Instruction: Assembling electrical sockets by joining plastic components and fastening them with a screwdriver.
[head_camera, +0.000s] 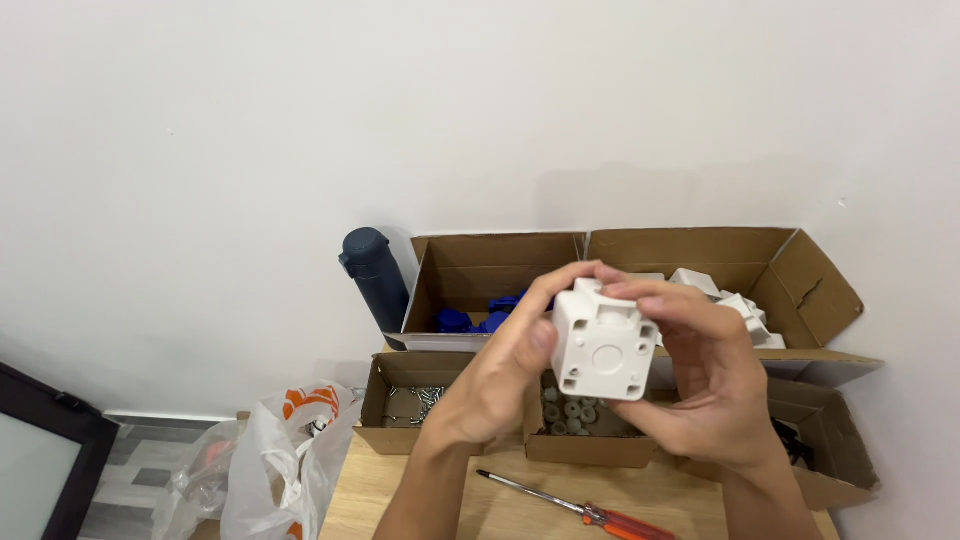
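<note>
Both my hands hold up a white plastic box-shaped housing (604, 343) with a round mark in its middle and small holes at its corners. My left hand (500, 375) grips its left side, the thumb lying across the left edge and the fingers curled over the top. My right hand (706, 375) wraps its right side and back, fingers over the top edge. The housing hangs above the small cardboard boxes at the back of the wooden table (520, 512).
Open cardboard boxes line the wall: one with blue parts (478, 320), one with white housings (735, 300), a small one with screws (412, 402), one with grey rings (572, 412). A red-handled screwdriver (580, 510) lies on the table. A dark bottle (374, 272) and plastic bags (285, 455) stand at left.
</note>
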